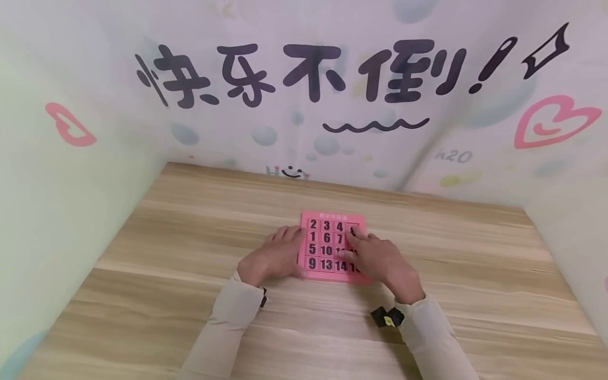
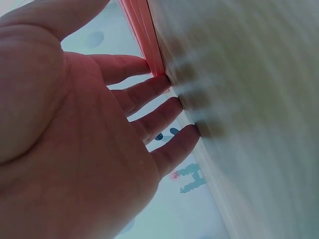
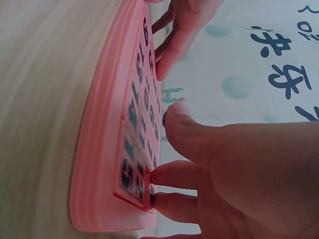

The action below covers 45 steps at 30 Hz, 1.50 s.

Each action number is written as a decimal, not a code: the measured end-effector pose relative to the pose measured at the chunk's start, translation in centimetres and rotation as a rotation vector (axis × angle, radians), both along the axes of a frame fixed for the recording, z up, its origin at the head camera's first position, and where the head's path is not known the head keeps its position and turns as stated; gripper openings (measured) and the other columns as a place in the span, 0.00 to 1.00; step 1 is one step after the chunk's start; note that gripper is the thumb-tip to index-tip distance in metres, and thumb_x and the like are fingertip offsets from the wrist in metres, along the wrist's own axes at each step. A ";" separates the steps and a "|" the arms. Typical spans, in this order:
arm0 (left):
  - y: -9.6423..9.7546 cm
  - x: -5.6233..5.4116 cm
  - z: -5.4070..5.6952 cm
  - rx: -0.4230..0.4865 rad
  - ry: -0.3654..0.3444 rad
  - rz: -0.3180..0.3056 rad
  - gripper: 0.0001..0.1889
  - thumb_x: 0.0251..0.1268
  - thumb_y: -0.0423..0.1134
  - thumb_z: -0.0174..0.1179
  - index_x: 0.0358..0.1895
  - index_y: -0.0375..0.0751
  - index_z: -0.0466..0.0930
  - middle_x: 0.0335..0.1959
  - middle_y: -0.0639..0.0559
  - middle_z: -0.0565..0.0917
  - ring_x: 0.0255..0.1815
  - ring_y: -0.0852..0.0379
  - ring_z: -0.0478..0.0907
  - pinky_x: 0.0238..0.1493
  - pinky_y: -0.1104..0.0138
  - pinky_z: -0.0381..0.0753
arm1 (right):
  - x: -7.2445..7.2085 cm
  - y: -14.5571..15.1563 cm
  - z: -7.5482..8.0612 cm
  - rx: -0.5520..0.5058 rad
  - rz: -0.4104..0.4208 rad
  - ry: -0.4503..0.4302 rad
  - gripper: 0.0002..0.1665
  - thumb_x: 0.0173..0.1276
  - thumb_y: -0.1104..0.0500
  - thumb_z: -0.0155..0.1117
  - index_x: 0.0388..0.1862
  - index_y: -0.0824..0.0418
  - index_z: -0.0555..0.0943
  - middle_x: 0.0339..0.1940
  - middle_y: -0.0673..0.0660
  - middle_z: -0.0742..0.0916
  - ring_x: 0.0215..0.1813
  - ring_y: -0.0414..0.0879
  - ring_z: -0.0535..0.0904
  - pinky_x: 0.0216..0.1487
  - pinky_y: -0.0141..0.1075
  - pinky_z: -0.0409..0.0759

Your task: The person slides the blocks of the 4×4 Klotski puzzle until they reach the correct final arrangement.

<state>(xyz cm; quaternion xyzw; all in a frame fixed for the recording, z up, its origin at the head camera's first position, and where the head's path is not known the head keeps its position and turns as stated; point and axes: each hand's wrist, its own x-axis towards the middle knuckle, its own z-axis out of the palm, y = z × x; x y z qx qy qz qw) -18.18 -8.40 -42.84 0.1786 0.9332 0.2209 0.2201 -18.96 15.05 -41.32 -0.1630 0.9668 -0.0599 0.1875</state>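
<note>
A pink sliding number puzzle [image 1: 334,275] lies flat on the wooden table, its square tiles bearing black numbers. Along its left edge rests my left hand [image 1: 275,252], with the thumb by the lower left corner. In the left wrist view the fingers [image 2: 144,94] are spread and fairly straight, two tips right at the puzzle's side and others at the tabletop. My right hand [image 1: 380,258] reaches over the right column and covers part of it. Its fingertips [image 3: 164,174] touch the tiles past the 12 tile [image 3: 139,181], while the thumb hovers above the board.
The wooden table [image 1: 190,221] runs back to a white printed curtain [image 1: 294,142] with large black characters. More pale curtain hangs along the left and right sides. A black strap piece with a yellow tag [image 1: 390,320] is at the right wrist.
</note>
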 end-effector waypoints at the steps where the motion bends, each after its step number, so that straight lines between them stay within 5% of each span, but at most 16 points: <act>1: 0.0 0.0 0.0 -0.002 -0.002 0.001 0.54 0.57 0.50 0.71 0.80 0.37 0.45 0.81 0.43 0.49 0.80 0.43 0.44 0.80 0.49 0.43 | 0.0 -0.1 0.0 0.000 0.001 -0.002 0.41 0.75 0.37 0.50 0.78 0.57 0.61 0.78 0.63 0.65 0.70 0.66 0.69 0.65 0.63 0.70; 6: -0.3 -0.1 -0.2 -0.017 0.009 -0.008 0.56 0.56 0.52 0.71 0.80 0.37 0.44 0.81 0.43 0.47 0.81 0.43 0.43 0.80 0.49 0.43 | 0.0 -0.3 0.2 0.021 0.040 0.018 0.37 0.76 0.38 0.50 0.75 0.58 0.68 0.70 0.65 0.75 0.59 0.62 0.79 0.57 0.58 0.78; 8: -0.3 -0.2 -0.2 -0.021 0.012 -0.011 0.56 0.56 0.52 0.71 0.80 0.37 0.43 0.81 0.43 0.47 0.81 0.43 0.43 0.80 0.49 0.43 | 0.0 -0.3 0.3 0.031 0.056 0.026 0.32 0.76 0.39 0.50 0.67 0.58 0.75 0.58 0.64 0.82 0.47 0.57 0.81 0.48 0.53 0.81; 12: -0.3 -0.2 -0.2 -0.019 0.010 -0.007 0.56 0.56 0.52 0.71 0.80 0.37 0.44 0.81 0.43 0.47 0.81 0.43 0.44 0.80 0.49 0.43 | 0.3 -0.4 0.6 0.044 0.106 0.058 0.22 0.76 0.40 0.52 0.47 0.56 0.78 0.40 0.56 0.81 0.31 0.48 0.74 0.34 0.45 0.78; 17: -0.3 0.0 -0.1 -0.016 0.003 0.001 0.55 0.56 0.51 0.71 0.80 0.37 0.44 0.81 0.44 0.48 0.81 0.43 0.44 0.80 0.49 0.43 | 0.6 -0.5 0.8 0.050 0.145 0.093 0.19 0.76 0.42 0.53 0.39 0.56 0.75 0.35 0.54 0.76 0.28 0.47 0.72 0.31 0.45 0.76; 27: -0.3 -0.1 -0.2 -0.024 0.007 -0.011 0.56 0.57 0.52 0.70 0.80 0.38 0.43 0.81 0.43 0.47 0.81 0.43 0.43 0.80 0.49 0.43 | 0.7 -0.6 1.1 0.043 0.118 0.074 0.18 0.76 0.43 0.54 0.43 0.56 0.77 0.31 0.54 0.77 0.28 0.48 0.71 0.31 0.43 0.75; 29: -0.3 -0.1 -0.2 -0.024 0.008 -0.013 0.56 0.57 0.53 0.71 0.80 0.38 0.43 0.81 0.43 0.47 0.81 0.43 0.43 0.80 0.49 0.43 | 0.7 -0.6 1.0 0.015 0.097 0.070 0.20 0.75 0.42 0.54 0.47 0.57 0.79 0.37 0.56 0.82 0.35 0.51 0.77 0.37 0.46 0.78; 31: -0.3 -0.1 -0.2 -0.022 0.009 -0.015 0.56 0.57 0.52 0.70 0.80 0.38 0.43 0.81 0.43 0.47 0.81 0.43 0.43 0.80 0.49 0.43 | 0.7 -0.6 0.8 -0.008 0.078 0.070 0.27 0.75 0.40 0.53 0.60 0.58 0.78 0.54 0.62 0.84 0.52 0.60 0.81 0.51 0.53 0.79; 34: -0.3 -0.1 -0.2 -0.020 0.011 -0.019 0.56 0.57 0.52 0.70 0.80 0.37 0.43 0.81 0.43 0.47 0.81 0.43 0.42 0.80 0.49 0.42 | 0.7 -0.7 0.4 -0.015 0.073 0.093 0.38 0.76 0.38 0.51 0.76 0.58 0.66 0.76 0.63 0.69 0.76 0.68 0.61 0.71 0.63 0.63; 37: -0.2 -0.1 -0.2 -0.024 0.012 -0.024 0.56 0.57 0.52 0.70 0.80 0.37 0.43 0.81 0.43 0.47 0.81 0.43 0.42 0.80 0.49 0.42 | 0.6 -1.0 -0.1 -0.011 0.087 0.117 0.40 0.76 0.38 0.49 0.78 0.59 0.62 0.79 0.61 0.62 0.79 0.68 0.50 0.74 0.65 0.56; 45: -0.1 -0.2 -0.1 -0.033 0.000 -0.015 0.55 0.58 0.53 0.70 0.80 0.37 0.43 0.81 0.44 0.47 0.81 0.43 0.43 0.80 0.50 0.43 | 0.4 -1.5 -1.0 0.010 0.085 0.113 0.40 0.77 0.38 0.47 0.79 0.58 0.59 0.81 0.57 0.60 0.79 0.66 0.50 0.74 0.64 0.57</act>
